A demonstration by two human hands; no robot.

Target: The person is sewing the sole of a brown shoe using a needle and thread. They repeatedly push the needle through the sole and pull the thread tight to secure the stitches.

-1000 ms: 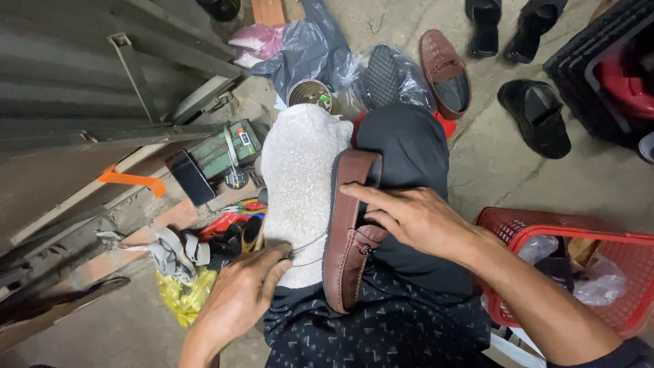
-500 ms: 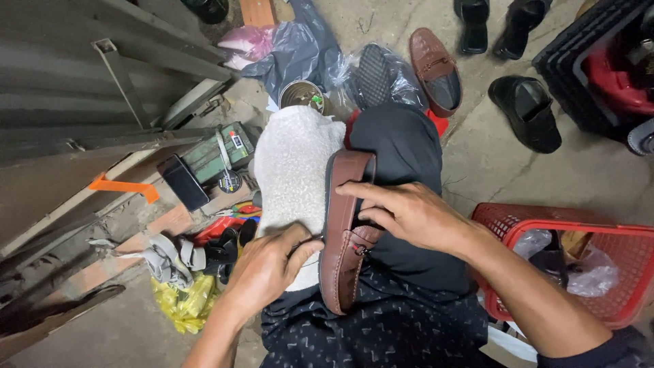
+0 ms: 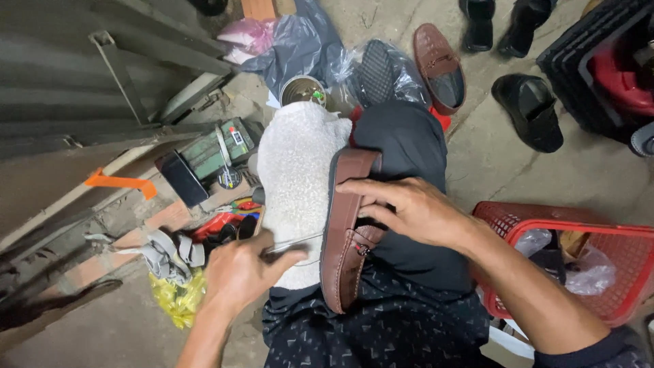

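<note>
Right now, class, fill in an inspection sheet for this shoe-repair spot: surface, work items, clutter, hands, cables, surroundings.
Surface: white towel over the lap.
Work items: brown loafer on its side on the lap; thin needle or thread at its edge.
Clutter: tin can, tools, yellow bag.
Hands: left hand pinches the needle; right hand grips the loafer.
Cables: nothing seen.
Surroundings: red basket, second loafer, black shoes.
</note>
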